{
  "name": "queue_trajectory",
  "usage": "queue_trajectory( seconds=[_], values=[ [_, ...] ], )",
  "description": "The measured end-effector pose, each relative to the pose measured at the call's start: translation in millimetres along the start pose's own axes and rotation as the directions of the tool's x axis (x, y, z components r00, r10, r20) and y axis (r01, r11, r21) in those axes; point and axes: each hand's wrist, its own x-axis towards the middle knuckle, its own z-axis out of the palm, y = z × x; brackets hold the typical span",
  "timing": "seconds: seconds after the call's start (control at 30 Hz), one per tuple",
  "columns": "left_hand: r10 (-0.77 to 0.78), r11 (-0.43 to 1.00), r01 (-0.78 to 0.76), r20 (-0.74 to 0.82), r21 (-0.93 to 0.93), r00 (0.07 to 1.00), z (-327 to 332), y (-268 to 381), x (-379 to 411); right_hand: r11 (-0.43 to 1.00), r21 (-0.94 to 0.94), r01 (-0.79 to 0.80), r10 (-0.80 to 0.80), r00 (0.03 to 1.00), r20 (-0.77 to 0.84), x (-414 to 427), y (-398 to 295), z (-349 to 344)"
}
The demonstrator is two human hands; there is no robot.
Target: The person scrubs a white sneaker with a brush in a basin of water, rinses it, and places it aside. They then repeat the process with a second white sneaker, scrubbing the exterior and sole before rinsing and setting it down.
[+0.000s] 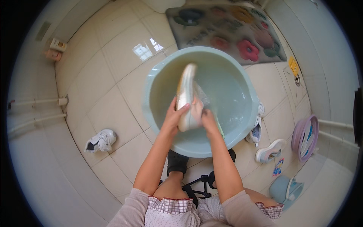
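A white and pale pink sneaker [187, 99] is held on its side above a pale blue-green plastic basin [149, 113] of water. My left hand [173, 119] grips it around the sole, thumb on the white sidewall. At the opening of the sneaker, the fingers of my right hand [209, 120] are curled close against the pink lining. Blur hides what they hold. A light green handle [220, 129] shows just beside my right wrist; whether it is in that hand is unclear.
A white sneaker [102, 140] lies on the left tiles, another [255, 130] against the basin's right side. Further right are a pink-and-white shoe [270, 151], a colourful packet [278, 167], a purple basin [296, 139] and a blue bucket [279, 188]. A flowered mat [198, 34] lies beyond.
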Motion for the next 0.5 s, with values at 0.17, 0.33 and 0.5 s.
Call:
queue_trajectory(
  seconds=[0.17,0.33,0.5],
  values=[
    [0.001,0.999,0.000,-0.019,0.055,1.000,-7.1,16.1,-10.2,0.921,-0.338,-0.192,0.323,0.861,0.393,0.3,-23.4,5.0],
    [-0.037,0.997,0.039,0.028,-0.064,0.999,-13.2,12.2,-6.2,0.929,-0.364,0.059,0.040,0.966,0.257,19.4,19.1,21.2],
    [-0.063,0.998,0.064,0.054,-0.021,0.997,-14.7,14.1,-10.3,0.885,-0.389,0.257,-0.180,0.958,0.225,14.9,23.9,21.6]
  ],
)
